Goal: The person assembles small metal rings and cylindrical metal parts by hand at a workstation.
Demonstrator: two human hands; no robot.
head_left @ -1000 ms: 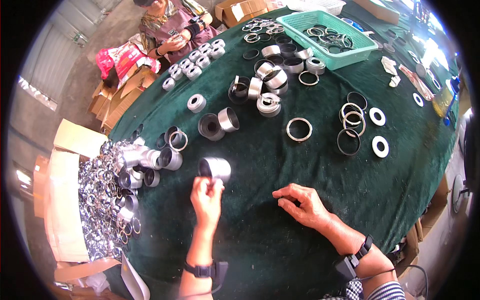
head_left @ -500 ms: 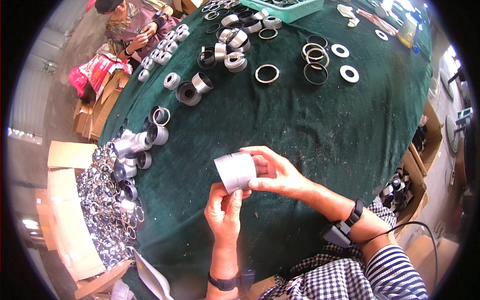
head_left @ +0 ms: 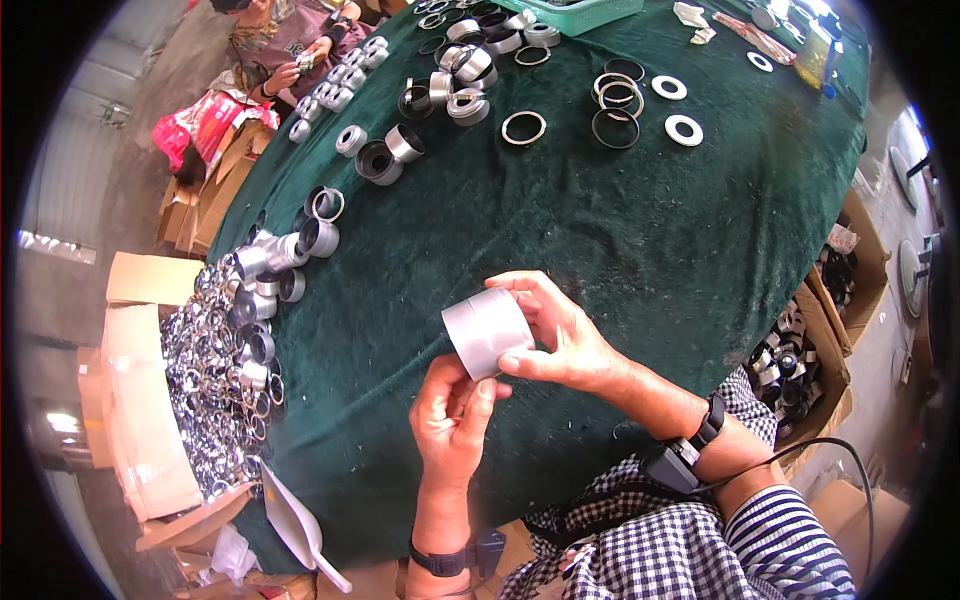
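Note:
A short, wide silver cylinder (head_left: 487,332) with a seam line around it is held tilted above the green cloth. My right hand (head_left: 565,345) grips it from the right, thumb on its lower right side and fingers curled behind the top. Beneath it, my left hand (head_left: 452,418) has thumb and fingers closed at the lower edge; some fingertips are hidden by the cylinder. The cylinder's inside cannot be seen. Farther off on the cloth are a loose ring (head_left: 524,142), black and pale rings (head_left: 615,129) and white washers (head_left: 684,130).
At left, an open carton (head_left: 150,400) holds many small shiny rings, with a white scoop (head_left: 292,515) near it. Silver and black cups (head_left: 378,163) stand farther back, before a green basket (head_left: 590,18). Cartons (head_left: 842,345) of parts flank the right. A co-worker (head_left: 290,50) sits far left.
The cylinder has shifted slightly right and up in my right hand, and its tilt has changed a little. The whole view has also moved slightly.

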